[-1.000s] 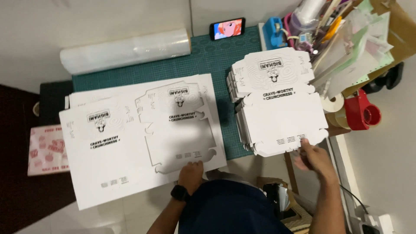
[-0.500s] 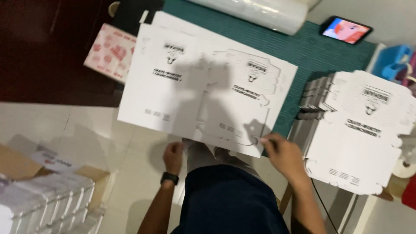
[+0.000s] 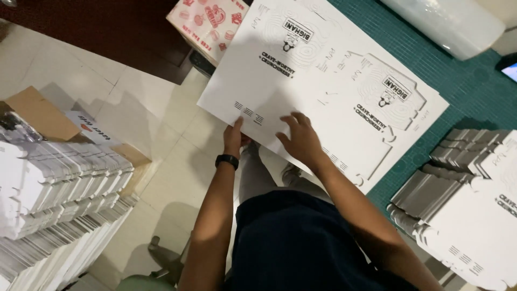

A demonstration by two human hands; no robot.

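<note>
A large white printed card sheet (image 3: 323, 91) with die-cut box outlines lies over the green cutting mat (image 3: 458, 81), its near edge hanging past the table. My left hand (image 3: 233, 137), with a black watch on the wrist, pinches that near edge with the thumb on top. My right hand (image 3: 301, 141) rests flat on the sheet with fingers spread, just right of the left hand. One outline at the sheet's right has been cut out, leaving a hole.
A stack of cut-out white box blanks (image 3: 463, 210) sits at the right on the mat. More stacked blanks (image 3: 59, 194) and a brown carton (image 3: 37, 113) stand on the tiled floor at left. A clear film roll (image 3: 447, 24) lies behind; a red-patterned box (image 3: 207, 19) sits top centre.
My view swung left toward the floor stacks. My right hand left the right stack and came onto the big sheet; my left hand took hold of the sheet's near edge.
</note>
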